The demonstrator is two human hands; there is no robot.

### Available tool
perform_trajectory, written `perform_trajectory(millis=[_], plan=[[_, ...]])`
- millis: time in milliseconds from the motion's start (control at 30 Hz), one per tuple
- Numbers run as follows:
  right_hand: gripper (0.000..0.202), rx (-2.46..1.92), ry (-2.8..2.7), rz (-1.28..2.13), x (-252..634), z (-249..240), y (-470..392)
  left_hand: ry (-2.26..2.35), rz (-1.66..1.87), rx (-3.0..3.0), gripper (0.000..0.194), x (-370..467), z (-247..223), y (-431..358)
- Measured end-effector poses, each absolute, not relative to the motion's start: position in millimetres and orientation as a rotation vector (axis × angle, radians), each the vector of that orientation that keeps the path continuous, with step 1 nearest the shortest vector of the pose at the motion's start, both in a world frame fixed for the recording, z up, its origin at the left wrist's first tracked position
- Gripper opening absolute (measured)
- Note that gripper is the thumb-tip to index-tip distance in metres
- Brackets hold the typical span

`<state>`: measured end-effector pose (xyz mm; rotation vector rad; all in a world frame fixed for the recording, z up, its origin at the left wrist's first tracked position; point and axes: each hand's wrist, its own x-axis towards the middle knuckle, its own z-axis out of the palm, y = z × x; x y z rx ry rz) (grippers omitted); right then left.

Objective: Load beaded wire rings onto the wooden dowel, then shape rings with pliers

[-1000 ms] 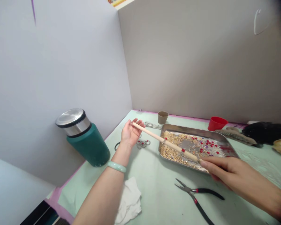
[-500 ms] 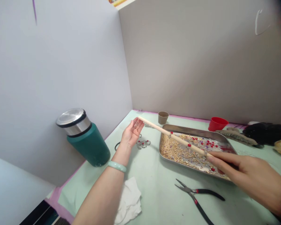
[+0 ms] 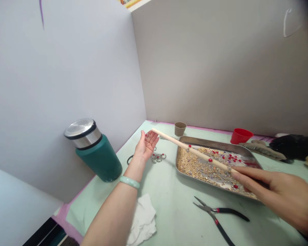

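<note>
My right hand (image 3: 277, 191) is closed round the lower end of a pale wooden stick (image 3: 174, 140). Rings with red stones (image 3: 210, 160) are threaded along it. The stick slants up and left across a metal tray (image 3: 178, 168). At its far end my left hand (image 3: 145, 147) is palm up, fingers stretched out, under or beside the tip. A small ring with a red stone (image 3: 147, 136) shows against those fingers. Below that palm, several more rings with red stones (image 3: 157, 158) lie on the table.
Gold and red beads fill the tray. Pliers (image 3: 207, 208) lie open in front of it, white tissue (image 3: 145, 217) to their left. A green bottle (image 3: 100, 157) stands at left. Brown (image 3: 180, 129) and red cups (image 3: 240, 136) stand behind the tray. Grey partitions (image 3: 207, 61) enclose the table.
The view has shifted slightly, so everything sits a little further right. My left fingers have turned slightly, and the ring with the red stone shows more clearly. The stick stays in my right hand.
</note>
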<state>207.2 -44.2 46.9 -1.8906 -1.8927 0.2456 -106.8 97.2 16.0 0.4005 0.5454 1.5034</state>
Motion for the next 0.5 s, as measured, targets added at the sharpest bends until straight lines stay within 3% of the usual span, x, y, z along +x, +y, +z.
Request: perform_trajectory(millis=[500], plan=[[0.043, -1.843, -2.086, 0.026, 188, 32, -56, 0.722, 1.556, 0.531, 0.046, -102, 19, 93]])
